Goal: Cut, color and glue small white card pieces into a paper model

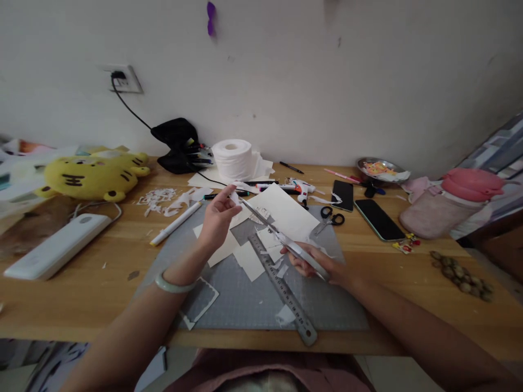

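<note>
My right hand (306, 261) is wrapped round the pale grey handles of a large pair of scissors (271, 226), whose blades point up and left. My left hand (218, 215) pinches a small white piece of paper (235, 198) close to the blade tips; whether the blades touch it I cannot tell. Below both hands lies a grey cutting mat (241, 305). On it are a steel ruler (281, 286), cream paper sheets (294, 209), a smaller paper piece (249, 261) and a paper frame (204, 305) near my left forearm.
Small black-handled scissors (333, 216), two phones (379, 219) and a glue gun (302, 189) lie to the right. A tissue roll (232, 159) stands at the back. A marker (175, 223), a white lamp-like bar (57, 247) and a yellow plush toy (93, 174) are at left.
</note>
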`<action>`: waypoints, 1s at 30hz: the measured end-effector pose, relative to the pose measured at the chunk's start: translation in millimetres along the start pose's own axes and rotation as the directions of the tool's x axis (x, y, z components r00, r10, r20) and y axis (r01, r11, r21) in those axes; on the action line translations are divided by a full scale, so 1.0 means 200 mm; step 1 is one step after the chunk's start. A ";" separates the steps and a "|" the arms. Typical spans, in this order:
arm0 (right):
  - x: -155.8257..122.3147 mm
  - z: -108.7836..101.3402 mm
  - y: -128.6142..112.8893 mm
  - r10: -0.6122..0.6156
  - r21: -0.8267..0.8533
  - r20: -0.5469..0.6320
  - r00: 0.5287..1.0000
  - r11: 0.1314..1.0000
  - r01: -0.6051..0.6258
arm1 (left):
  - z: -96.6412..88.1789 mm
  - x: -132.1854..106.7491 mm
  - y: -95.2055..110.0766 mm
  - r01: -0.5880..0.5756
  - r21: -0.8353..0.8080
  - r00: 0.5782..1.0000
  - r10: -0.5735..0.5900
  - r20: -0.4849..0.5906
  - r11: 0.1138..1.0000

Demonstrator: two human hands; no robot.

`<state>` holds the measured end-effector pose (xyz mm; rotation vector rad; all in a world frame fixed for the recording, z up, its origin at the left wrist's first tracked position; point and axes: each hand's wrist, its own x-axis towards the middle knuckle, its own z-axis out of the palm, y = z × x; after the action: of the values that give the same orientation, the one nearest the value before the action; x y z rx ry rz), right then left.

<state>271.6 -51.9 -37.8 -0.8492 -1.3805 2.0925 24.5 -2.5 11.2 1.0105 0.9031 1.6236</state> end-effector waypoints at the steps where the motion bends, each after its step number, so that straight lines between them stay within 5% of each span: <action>1: 0.00 0.00 0.00 0.008 -0.001 -0.009 1.000 1.000 -0.008 | -0.01 0.01 0.01 0.000 -0.003 1.000 0.000 -0.005 1.000; 16: -0.02 0.03 -0.04 -0.030 -0.065 0.000 1.000 0.997 0.030 | -0.04 0.04 0.01 -0.031 0.061 0.998 0.034 -0.048 0.998; 30: -0.03 0.01 -0.07 0.012 0.047 0.060 0.998 0.999 -0.015 | -0.06 0.05 0.01 -0.073 0.184 0.994 0.088 -0.071 0.980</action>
<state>274.2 -51.4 -22.1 -0.7852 -1.3537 2.1682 10.8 6.0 10.3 1.1266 1.0915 1.6814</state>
